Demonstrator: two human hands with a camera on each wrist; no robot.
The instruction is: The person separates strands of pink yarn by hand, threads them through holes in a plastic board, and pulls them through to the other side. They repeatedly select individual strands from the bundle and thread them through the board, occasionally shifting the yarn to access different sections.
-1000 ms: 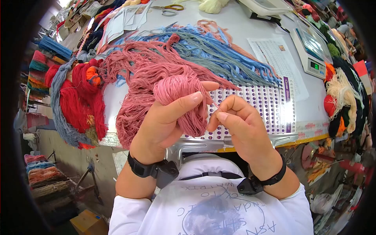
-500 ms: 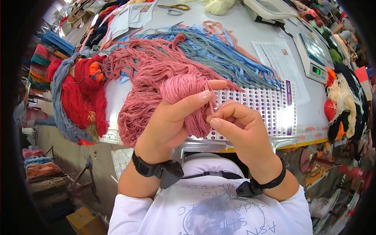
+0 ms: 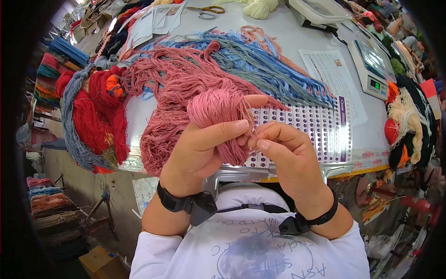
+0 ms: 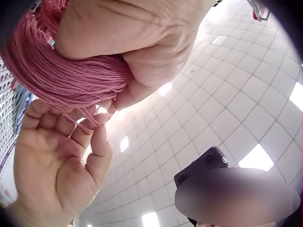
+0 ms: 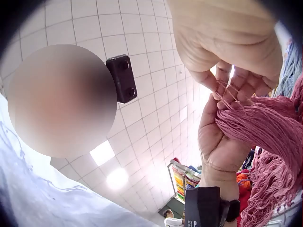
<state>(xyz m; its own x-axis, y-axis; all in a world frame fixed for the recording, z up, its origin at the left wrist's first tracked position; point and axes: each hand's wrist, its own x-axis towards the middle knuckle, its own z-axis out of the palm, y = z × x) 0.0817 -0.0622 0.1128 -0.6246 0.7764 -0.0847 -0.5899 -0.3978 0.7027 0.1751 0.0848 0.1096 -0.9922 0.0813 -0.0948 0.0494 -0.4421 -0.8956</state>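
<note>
Left hand [image 3: 200, 149] grips a pink yarn hank [image 3: 217, 108] above the near edge of the bench [image 3: 297, 42]. Right hand [image 3: 288, 156] pinches a few strands [image 3: 254, 131] at its side — apparently separating them. Drawing them free calls for a firm left hold — and a gentle pull.

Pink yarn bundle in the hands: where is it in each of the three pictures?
Head view: the looped bundle of pink wool yarn sits mid-picture, gripped by the left hand.
Left wrist view: top left, under that hand.
Right wrist view: right edge.
Shared landmark: the right hand, whose fingers pinch thin pink strands coming off the bundle.
</note>
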